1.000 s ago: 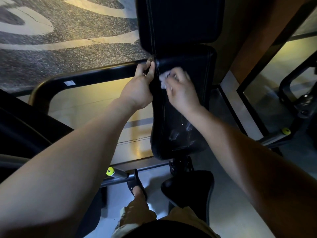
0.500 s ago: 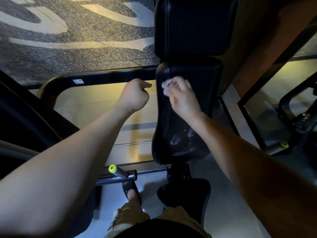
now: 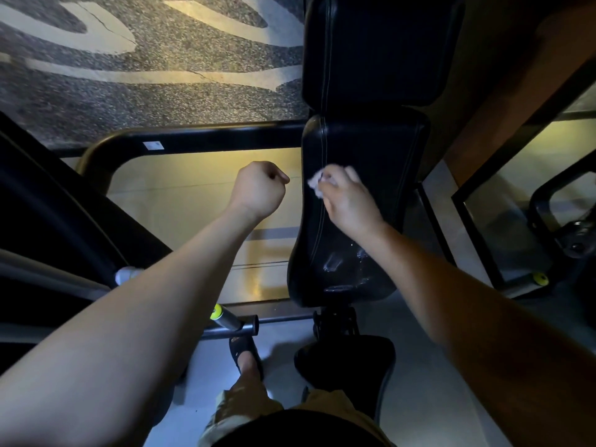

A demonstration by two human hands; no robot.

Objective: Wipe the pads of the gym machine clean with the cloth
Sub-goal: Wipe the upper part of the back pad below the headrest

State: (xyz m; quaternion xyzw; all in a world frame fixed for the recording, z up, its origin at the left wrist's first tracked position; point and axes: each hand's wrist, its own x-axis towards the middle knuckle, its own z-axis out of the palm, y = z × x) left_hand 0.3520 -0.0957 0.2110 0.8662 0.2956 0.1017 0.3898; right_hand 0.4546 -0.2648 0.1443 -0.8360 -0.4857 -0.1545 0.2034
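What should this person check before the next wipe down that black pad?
1. Cloth gripped: ok. The right hand pinches the cloth.
2. Cloth on the surface: ok. It lies against the lower back pad, by the left seam.
3. Other hand out of the way: ok. The left hand is a fist beside the pad, apart from it, holding nothing.
4. Path downward free: ok. Only wet streaks show near the bottom edge.
5. Upper pad wiped: cannot tell, too dark.
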